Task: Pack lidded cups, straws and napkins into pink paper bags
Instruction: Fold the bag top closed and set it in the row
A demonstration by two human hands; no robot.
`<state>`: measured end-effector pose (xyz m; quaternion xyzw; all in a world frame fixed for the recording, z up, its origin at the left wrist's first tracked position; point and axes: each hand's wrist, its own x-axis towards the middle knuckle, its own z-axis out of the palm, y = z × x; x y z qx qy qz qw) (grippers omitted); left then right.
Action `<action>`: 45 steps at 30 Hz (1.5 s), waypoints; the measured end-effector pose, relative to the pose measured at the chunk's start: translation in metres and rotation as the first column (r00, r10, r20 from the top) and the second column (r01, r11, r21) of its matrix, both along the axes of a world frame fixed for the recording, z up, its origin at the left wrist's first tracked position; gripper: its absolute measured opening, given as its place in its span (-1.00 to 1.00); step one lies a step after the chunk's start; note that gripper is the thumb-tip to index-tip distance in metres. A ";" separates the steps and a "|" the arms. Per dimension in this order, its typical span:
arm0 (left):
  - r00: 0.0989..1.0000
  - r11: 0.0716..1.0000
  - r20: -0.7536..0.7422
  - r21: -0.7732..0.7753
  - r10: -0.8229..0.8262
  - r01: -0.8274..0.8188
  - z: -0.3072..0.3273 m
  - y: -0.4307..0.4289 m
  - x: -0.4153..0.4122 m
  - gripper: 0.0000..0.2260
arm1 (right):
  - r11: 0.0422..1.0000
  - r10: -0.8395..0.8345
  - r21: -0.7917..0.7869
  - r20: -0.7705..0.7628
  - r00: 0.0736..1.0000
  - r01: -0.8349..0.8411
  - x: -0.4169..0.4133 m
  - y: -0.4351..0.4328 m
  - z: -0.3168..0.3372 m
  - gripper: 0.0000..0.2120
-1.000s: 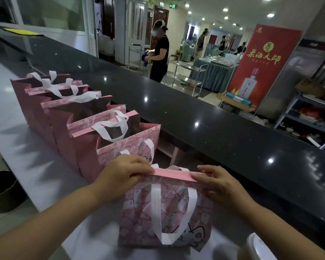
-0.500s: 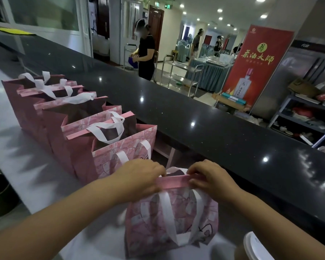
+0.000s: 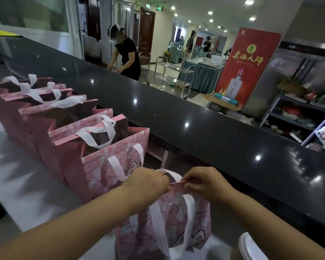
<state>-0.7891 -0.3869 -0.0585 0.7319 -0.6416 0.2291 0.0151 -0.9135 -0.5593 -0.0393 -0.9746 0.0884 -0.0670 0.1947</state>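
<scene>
On the pale bench (image 3: 17, 175), at far left, a row of bags (image 3: 45, 121) stood upright, one close behind another, along the foot of the dark ledge (image 3: 195, 128). Their mouths were open and their white handles (image 3: 99, 132) stood up or flopped over the rims. What lay inside could not be seen, so whether these bags were filled cannot be told.

At centre, the near bag (image 3: 176, 222) stood on the bench just beside the last bag of the row. The left hand (image 3: 146, 184) and the right hand (image 3: 204, 184) met at its top edge. Both had curled fingers and pinched the pink rim between them, so that the mouth was drawn together. One white handle hung down the front of the bag and the other rose behind the hands. The contents of this bag were hidden as well.

At lower right, the white lid of a cup (image 3: 251, 246) showed near the bag, cut off by the edge of the view. No straws or napkins were in sight.

As a judgement, packing appeared well advanced: several bags were lined up, the near bag was at its closing step, and at least one cup was not yet bagged.
</scene>
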 end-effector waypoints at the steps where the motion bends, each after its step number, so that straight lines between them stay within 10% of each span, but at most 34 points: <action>1: 1.000 1.000 0.007 0.004 0.003 -0.003 -0.001 0.000 0.001 -0.75 | 1.000 -0.010 0.020 -0.009 1.000 0.010 -0.001 -0.004 0.000 -0.90; 8: 0.999 1.000 0.040 -0.009 0.005 -0.004 -0.005 0.001 0.009 -0.63 | 0.992 0.040 0.120 -0.098 0.994 -0.028 -0.001 -0.013 0.001 -0.90; 13: 0.994 0.987 0.103 0.155 0.035 -0.051 -0.008 -0.002 0.019 -0.68 | 0.896 0.095 -0.426 -0.100 0.991 -0.128 0.011 -0.003 -0.002 -0.74; 18: 0.999 0.996 0.041 0.092 0.005 -0.009 -0.025 -0.008 0.021 -0.61 | 0.779 0.255 -0.619 0.170 0.952 -0.098 0.014 0.019 -0.017 -0.74; 26: 0.991 0.944 -0.080 0.319 0.112 -0.081 -0.010 -0.008 0.026 -0.61 | 0.780 0.247 -0.623 0.381 0.891 0.050 0.013 0.017 -0.020 -0.30; 45: 0.947 0.956 -0.236 0.248 0.216 -0.156 -0.019 0.081 0.027 -0.58 | 0.845 -0.011 -0.462 0.488 0.873 0.269 0.010 0.033 -0.030 -0.40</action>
